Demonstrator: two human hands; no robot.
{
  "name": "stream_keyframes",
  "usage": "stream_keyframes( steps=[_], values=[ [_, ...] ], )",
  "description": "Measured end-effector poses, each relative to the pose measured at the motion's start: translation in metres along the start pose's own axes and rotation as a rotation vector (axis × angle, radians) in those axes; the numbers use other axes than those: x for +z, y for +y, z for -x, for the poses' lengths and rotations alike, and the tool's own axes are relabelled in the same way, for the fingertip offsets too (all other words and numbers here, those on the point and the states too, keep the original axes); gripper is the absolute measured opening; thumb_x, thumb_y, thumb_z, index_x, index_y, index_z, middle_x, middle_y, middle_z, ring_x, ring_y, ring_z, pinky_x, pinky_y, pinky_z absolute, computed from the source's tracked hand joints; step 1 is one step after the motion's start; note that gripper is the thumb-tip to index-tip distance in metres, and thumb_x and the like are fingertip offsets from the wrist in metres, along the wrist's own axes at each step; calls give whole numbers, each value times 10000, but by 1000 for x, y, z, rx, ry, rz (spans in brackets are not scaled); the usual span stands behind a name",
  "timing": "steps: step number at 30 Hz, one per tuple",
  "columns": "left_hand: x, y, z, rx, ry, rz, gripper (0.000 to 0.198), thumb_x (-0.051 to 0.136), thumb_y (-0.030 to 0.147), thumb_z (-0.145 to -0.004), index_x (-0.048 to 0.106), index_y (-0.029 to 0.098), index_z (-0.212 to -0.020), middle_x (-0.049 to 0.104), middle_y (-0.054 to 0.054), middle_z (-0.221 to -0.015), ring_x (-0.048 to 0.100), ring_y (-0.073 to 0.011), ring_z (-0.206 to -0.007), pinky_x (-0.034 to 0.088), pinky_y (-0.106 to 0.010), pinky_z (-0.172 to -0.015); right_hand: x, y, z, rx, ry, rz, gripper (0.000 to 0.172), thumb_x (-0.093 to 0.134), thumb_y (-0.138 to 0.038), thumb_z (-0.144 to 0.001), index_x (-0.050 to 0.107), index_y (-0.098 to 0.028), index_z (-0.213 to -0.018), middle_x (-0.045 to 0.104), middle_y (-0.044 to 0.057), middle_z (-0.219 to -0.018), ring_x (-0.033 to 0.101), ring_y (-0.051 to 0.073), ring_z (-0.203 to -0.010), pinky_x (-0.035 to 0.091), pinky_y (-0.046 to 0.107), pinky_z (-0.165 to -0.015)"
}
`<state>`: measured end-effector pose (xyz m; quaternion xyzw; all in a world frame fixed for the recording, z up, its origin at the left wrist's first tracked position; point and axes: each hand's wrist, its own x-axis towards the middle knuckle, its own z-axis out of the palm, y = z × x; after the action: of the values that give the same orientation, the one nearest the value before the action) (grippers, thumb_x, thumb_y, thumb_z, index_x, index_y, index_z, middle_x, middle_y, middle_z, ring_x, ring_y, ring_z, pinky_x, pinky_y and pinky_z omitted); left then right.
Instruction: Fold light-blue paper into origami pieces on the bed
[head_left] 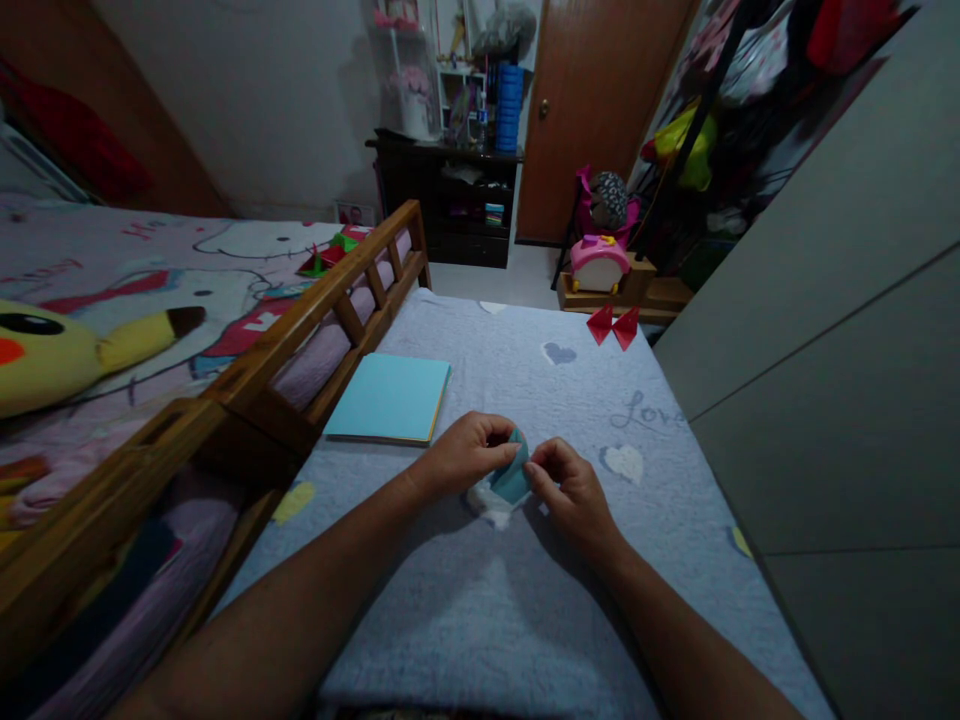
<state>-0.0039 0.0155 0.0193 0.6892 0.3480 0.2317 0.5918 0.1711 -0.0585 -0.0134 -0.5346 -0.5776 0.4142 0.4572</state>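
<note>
A small piece of folded teal paper (511,482) is held between my two hands, just above the light blue bed cover (480,620). My left hand (474,450) pinches its upper left part between thumb and fingers. On the other side, my right hand (568,490) grips the right edge with thumb and forefinger. Ahead and to the left lies a stack of square paper (390,398) with a light blue sheet on top. Two red folded paper pieces (613,326) rest side by side near the far right corner of the cover.
A wooden bed rail (349,315) runs along the left, with a second bed and a yellow plush toy (90,355) beyond it. Pale cabinet panels (840,420) border the right. A dark cabinet (450,205) and a pink toy case (598,265) stand past the far edge.
</note>
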Motion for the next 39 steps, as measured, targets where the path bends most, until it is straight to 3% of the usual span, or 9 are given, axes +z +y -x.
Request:
stream_keyframes(
  steps=[4, 9, 15, 25, 30, 34, 39],
  values=[
    [-1, 4, 1, 8, -39, 20, 251, 549, 341, -806, 641, 116, -743, 493, 22, -615, 433, -99, -576, 353, -213, -545, 2, -2, 0, 11, 3, -27, 125, 584, -326, -864, 558, -205, -871, 531, -23, -710, 506, 136, -629, 413, 261, -589],
    [-2, 8, 3, 66, -52, -10, 360, 526, 441, -850, 648, 120, -743, 482, 18, -615, 434, -106, -586, 361, -218, -556, 3, -8, 1, 2, -9, -1, 158, 559, -308, -877, 566, -200, -763, 538, -16, -689, 508, 134, -633, 413, 264, -610],
    [3, 3, 1, 66, 104, -181, 274, 649, 395, -797, 682, 129, -739, 491, 31, -601, 420, -97, -577, 307, -206, -531, 1, -6, 1, -10, -33, 13, 158, 561, -318, -873, 568, -201, -767, 546, -14, -691, 507, 136, -637, 413, 259, -610],
    [9, -6, -2, 63, 91, -5, 255, 668, 364, -784, 698, 113, -752, 593, 1, -640, 498, -112, -611, 379, -230, -590, 1, -6, -2, -37, -46, 25, 255, 576, -374, -880, 599, -195, -700, 508, -9, -672, 488, 144, -648, 389, 273, -620],
    [11, -2, -2, 48, 144, 96, 220, 687, 334, -757, 702, 115, -769, 635, -14, -683, 539, -122, -642, 415, -243, -631, 0, -6, -3, -34, -28, 49, 284, 581, -363, -878, 554, -198, -648, 483, -15, -649, 465, 138, -630, 372, 273, -607],
    [11, -5, -4, 47, 122, 150, 232, 702, 341, -748, 701, 110, -759, 638, -20, -676, 543, -125, -640, 414, -248, -631, 0, -6, -4, -5, -13, -12, 240, 581, -371, -877, 582, -197, -711, 502, -15, -673, 474, 138, -639, 386, 266, -601],
    [15, -15, -8, 59, 123, 167, 258, 699, 377, -775, 675, 121, -798, 606, -5, -711, 514, -112, -649, 390, -234, -616, 0, -6, -7, 26, 48, -49, 306, 603, -428, -862, 577, -191, -670, 496, -24, -624, 451, 127, -599, 367, 250, -553]
  ],
)
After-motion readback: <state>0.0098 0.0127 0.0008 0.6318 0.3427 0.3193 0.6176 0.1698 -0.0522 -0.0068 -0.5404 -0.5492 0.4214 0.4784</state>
